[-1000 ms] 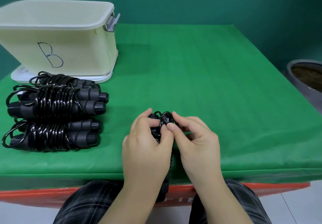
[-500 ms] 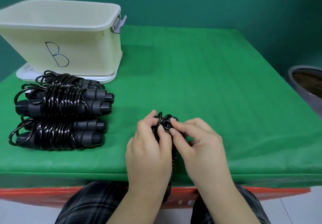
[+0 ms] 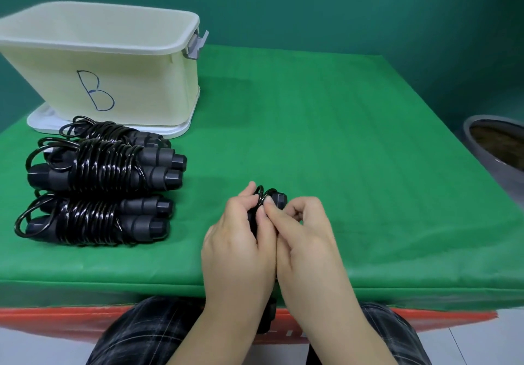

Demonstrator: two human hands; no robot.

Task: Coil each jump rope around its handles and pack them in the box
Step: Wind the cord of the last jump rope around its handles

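Observation:
A black jump rope (image 3: 272, 198) is held upright at the table's front middle, mostly hidden by my hands; only its handle ends and a rope loop show at the top. My left hand (image 3: 241, 240) wraps around its left side. My right hand (image 3: 306, 237) grips its right side, fingertips pinching the rope loop. Several coiled black jump ropes (image 3: 99, 183) lie stacked at the left, handles pointing right. Behind them a cream box (image 3: 96, 64) marked "B" stands open on its white lid (image 3: 42, 122).
The green table cover (image 3: 340, 152) stretches to the right and back. A grey pot (image 3: 499, 152) with soil stands off the table's right edge. My knees in dark plaid trousers sit below the front edge.
My hands have closed tighter together on the rope and my right fingers shifted on the loop. The view has drifted slightly, so the box and pile appear further right.

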